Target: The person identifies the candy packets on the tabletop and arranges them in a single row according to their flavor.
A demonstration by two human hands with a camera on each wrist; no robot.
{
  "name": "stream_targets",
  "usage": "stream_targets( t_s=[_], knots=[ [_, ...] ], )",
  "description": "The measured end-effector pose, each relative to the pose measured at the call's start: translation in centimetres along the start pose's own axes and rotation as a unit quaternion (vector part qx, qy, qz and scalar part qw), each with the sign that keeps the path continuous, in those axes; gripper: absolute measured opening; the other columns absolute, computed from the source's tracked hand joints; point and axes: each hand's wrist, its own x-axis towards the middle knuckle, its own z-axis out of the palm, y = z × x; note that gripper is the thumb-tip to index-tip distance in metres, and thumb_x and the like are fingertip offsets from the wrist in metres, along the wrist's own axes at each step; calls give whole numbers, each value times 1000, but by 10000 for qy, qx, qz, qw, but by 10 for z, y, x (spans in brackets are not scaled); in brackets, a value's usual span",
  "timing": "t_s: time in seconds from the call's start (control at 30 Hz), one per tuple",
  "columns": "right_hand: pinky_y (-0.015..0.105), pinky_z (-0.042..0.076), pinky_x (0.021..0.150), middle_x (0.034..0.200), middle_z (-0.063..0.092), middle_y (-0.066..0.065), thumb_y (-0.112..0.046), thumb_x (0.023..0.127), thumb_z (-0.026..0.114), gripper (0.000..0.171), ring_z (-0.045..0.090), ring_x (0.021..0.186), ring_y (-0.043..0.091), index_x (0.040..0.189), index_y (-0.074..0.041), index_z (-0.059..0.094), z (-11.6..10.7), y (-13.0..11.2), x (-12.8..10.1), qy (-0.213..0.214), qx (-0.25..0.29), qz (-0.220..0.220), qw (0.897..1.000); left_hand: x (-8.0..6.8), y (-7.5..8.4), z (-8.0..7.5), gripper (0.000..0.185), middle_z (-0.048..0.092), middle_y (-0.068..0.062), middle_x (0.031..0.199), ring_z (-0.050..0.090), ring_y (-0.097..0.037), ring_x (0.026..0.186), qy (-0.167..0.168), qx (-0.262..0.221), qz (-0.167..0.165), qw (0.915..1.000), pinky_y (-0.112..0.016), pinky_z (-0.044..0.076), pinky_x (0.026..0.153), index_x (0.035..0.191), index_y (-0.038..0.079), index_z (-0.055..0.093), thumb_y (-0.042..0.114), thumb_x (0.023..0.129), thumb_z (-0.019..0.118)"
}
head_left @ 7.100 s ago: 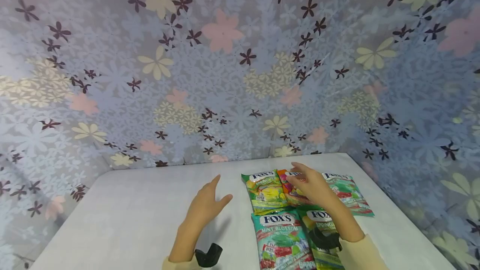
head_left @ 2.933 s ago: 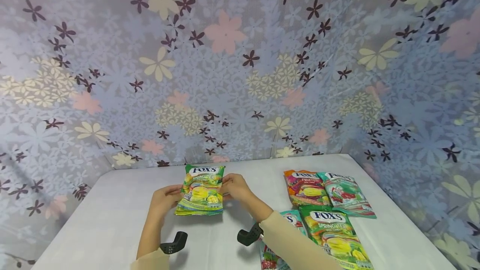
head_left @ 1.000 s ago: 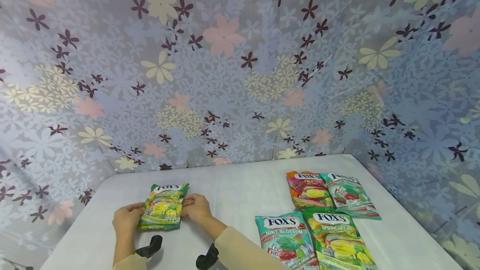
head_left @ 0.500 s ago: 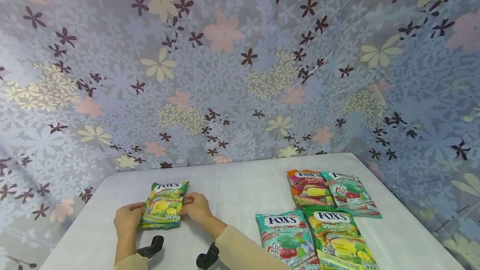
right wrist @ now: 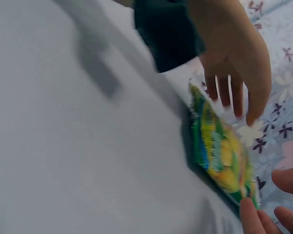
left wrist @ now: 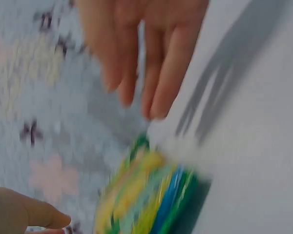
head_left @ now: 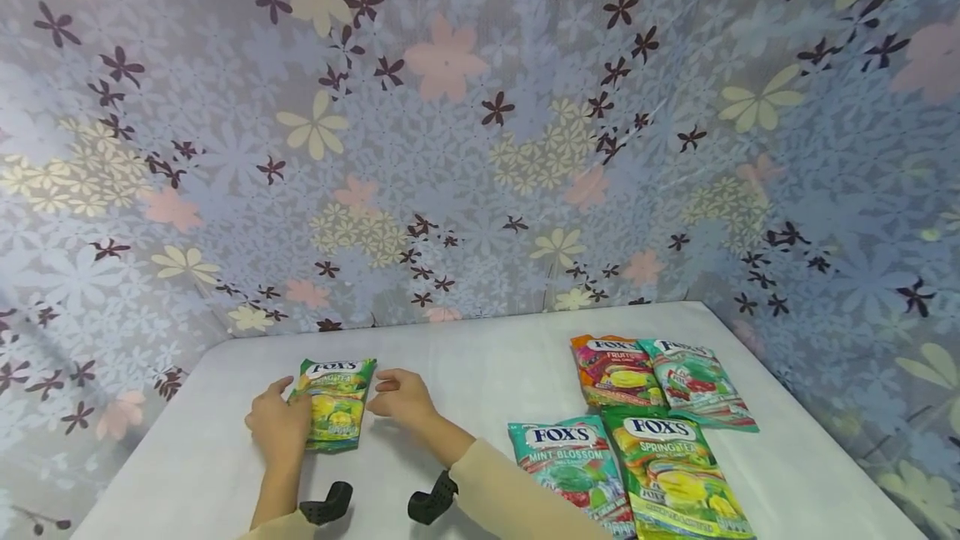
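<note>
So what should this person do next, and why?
Perhaps move the right hand toward the front Mint Blossom bag. The lone Spring Tea bag lies on the table, seemingly gripped by neither hand, and the Mint Blossom bag is nearest among those grouped at the right.

cream slvs (head_left: 517, 492), blk wrist cams (head_left: 432, 500)

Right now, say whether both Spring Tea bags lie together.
No, one Spring Tea bag lies by the left hand, the other by the Mint Blossom bag.
</note>
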Motion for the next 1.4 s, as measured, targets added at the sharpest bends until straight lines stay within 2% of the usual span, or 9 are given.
stream_targets(
  t_s=[0.1, 0.17, 0.3, 0.37, 0.6, 0.87, 1.0, 1.17, 1.4],
  knots=[
    [34, 56, 74, 108, 64, 21, 9, 76, 69, 45, 66, 90, 26, 120, 10, 59, -12, -8, -5, -99, 248, -41, 9996, -12, 18, 10, 42, 52, -34, 122, 47, -51, 113, -296, -476, 285, 9980, -60, 39, 91, 127, -10, 52, 5, 89, 56],
    [35, 57, 74, 109, 63, 23, 10, 77, 67, 43, 66, 91, 28, 119, 11, 59, -20, -9, -8, -208, 401, -58, 9990, -23, 30, 19, 40, 57, -31, 118, 55, -45, 108, -617, -653, 484, 9948, -54, 46, 86, 127, -9, 53, 5, 89, 58],
    [37, 56, 76, 110, 63, 25, 10, 79, 63, 43, 66, 93, 32, 122, 13, 57, -39, -10, -16, -454, 602, -74, 9971, -47, 49, 41, 38, 62, -25, 112, 62, -39, 101, -1210, -930, 816, 9849, -46, 52, 79, 124, -6, 56, 3, 88, 62],
    [36, 56, 77, 112, 63, 24, 8, 80, 63, 44, 65, 97, 32, 123, 12, 56, -50, -10, -23, -578, 565, -108, 9967, -58, 56, 50, 36, 62, -23, 110, 63, -37, 98, -1389, -1099, 931, 9798, -44, 53, 76, 123, -5, 56, 1, 88, 63],
    [35, 54, 81, 114, 62, 18, 0, 81, 68, 50, 61, 102, 29, 128, 9, 53, -86, -14, -50, -767, 99, -241, 9967, -90, 73, 66, 29, 63, -16, 107, 64, -30, 91, -1870, -1439, 1133, 9651, -37, 54, 70, 117, -1, 58, 3, 89, 63],
    [39, 53, 84, 123, 56, 16, -12, 88, 69, 53, 59, 105, 28, 134, 4, 48, -141, -23, -83, -961, -338, -200, 9946, -121, 97, 73, 36, 61, -12, 111, 62, -28, 96, -2677, -1857, 1044, 9397, -35, 53, 69, 123, 2, 55, 11, 89, 65],
    [43, 52, 86, 127, 53, 20, -15, 91, 66, 53, 58, 107, 30, 136, 4, 44, -173, -28, -101, -881, -448, -254, 9948, -136, 111, 80, 38, 61, -11, 111, 61, -26, 95, -3004, -1930, 1134, 9272, -36, 53, 69, 124, 2, 55, 14, 90, 66],
    [45, 51, 86, 128, 51, 22, -20, 92, 66, 56, 57, 108, 31, 137, 5, 43, -210, -28, -122, -565, -535, -113, 9969, -154, 127, 89, 37, 61, -11, 108, 61, -22, 91, -3414, -2070, 1146, 9096, -32, 53, 64, 121, 4, 56, 16, 88, 68],
    [44, 52, 84, 128, 50, 22, -23, 91, 67, 62, 57, 107, 30, 139, 4, 40, -242, -26, -143, -135, -694, 94, 9975, -169, 144, 96, 35, 61, -10, 107, 62, -20, 91, -3754, -2161, 1202, 8933, -35, 53, 69, 120, 7, 57, 18, 88, 68]
  ],
)
